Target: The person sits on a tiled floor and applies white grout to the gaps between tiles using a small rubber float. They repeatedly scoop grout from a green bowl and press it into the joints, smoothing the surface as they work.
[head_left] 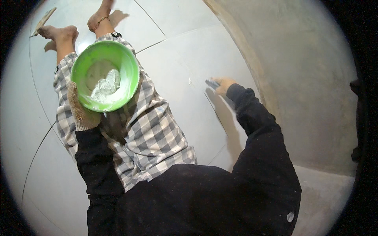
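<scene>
My left hand (80, 112), in a beige knitted glove, grips the near left side of a round green plastic bowl (132, 88). The bowl rests on my legs and holds wet white paste (106, 86), heaped at the bottom and smeared up its inner wall. Out to the right, my right hand (223, 85) is closed round a small grey flat tool (212, 83), perhaps a scraper; its full shape is too small to make out. This tool is at the pale tiled floor (173, 74), near the end of a dark joint line.
My legs in checked trousers (153, 126) stretch ahead along the floor. A long tool with a pale handle (45, 20) lies beside my left foot. A curved grey wall (303, 78) rises on the right, with a brownish strip (252, 63) along its base.
</scene>
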{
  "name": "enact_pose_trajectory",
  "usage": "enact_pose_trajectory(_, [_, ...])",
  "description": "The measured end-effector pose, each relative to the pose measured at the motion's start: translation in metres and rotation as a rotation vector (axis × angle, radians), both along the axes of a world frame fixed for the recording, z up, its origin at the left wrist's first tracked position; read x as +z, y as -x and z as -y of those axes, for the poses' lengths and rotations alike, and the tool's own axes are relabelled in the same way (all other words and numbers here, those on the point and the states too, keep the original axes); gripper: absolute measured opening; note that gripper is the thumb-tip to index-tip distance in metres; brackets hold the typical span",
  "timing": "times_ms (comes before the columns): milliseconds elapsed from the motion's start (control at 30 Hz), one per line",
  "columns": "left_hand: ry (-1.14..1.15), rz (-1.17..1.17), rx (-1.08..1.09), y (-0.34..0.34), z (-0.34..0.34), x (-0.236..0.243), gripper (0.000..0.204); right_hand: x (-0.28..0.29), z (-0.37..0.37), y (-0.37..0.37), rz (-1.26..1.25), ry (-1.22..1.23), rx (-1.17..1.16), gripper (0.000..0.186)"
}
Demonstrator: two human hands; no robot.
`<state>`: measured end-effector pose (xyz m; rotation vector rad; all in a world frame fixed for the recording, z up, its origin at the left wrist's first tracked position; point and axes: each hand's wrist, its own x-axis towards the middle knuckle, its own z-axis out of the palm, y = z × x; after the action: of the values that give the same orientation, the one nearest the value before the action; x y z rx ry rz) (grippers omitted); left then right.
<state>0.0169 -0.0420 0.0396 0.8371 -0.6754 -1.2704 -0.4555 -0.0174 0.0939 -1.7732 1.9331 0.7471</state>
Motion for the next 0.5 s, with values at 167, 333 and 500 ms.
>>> enact_pose_trajectory(167, [-0.059, -0.189, -0.041, 0.0, 0.001, 0.003, 0.043, -0.062, -0.033, -0.053, -0.15, 0.213, -0.357, 0.037])
enact_pose_trajectory(333, [-0.079, -0.192, -0.098, -0.001, 0.0, 0.003, 0.052, -0.016, -0.048, -0.051, -0.282, -0.293, 0.106, 0.033])
enact_pose_trajectory(500, [-0.104, -0.217, -0.016, 0.006, -0.001, 0.01, 0.047, 0.022, 0.012, -0.054, -0.286, 0.064, 0.374, 0.037])
